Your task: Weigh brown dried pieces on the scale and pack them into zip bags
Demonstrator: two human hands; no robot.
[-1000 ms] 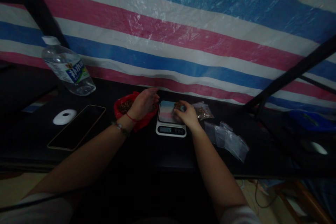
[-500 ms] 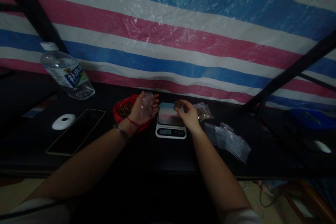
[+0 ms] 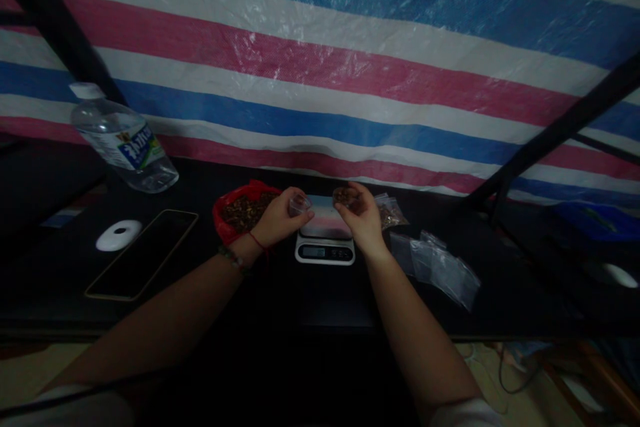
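Observation:
My left hand [image 3: 277, 219] pinches a small clear plastic bag [image 3: 300, 204] over the left edge of a digital kitchen scale [image 3: 325, 253]. In my right hand [image 3: 366, 220], closed above the scale's right side, is a small round load of brown dried bits [image 3: 342, 196]; whether a clear cup surrounds it I cannot tell. Beneath both hands lies the scale's shiny plate [image 3: 324, 220], with a few dark specks on it. Left of the scale an open red bag [image 3: 225, 230] holds many brown dried pieces [image 3: 245, 213], partly behind my left hand.
Filled small zip bags [image 3: 393, 212] lie right of the scale, with flat clear zip bags [image 3: 443, 267] nearer me. On the left are a phone [image 3: 143, 253], a white round-edged device [image 3: 119, 235] and a clear bottle [image 3: 135, 147]. Dark metal bars [image 3: 555, 130] slant at both sides.
My left hand has turned from palm-up with the bag lying on it to pinching the bag nearer the scale's plate. More of the red bag shows. My right hand stays over the scale.

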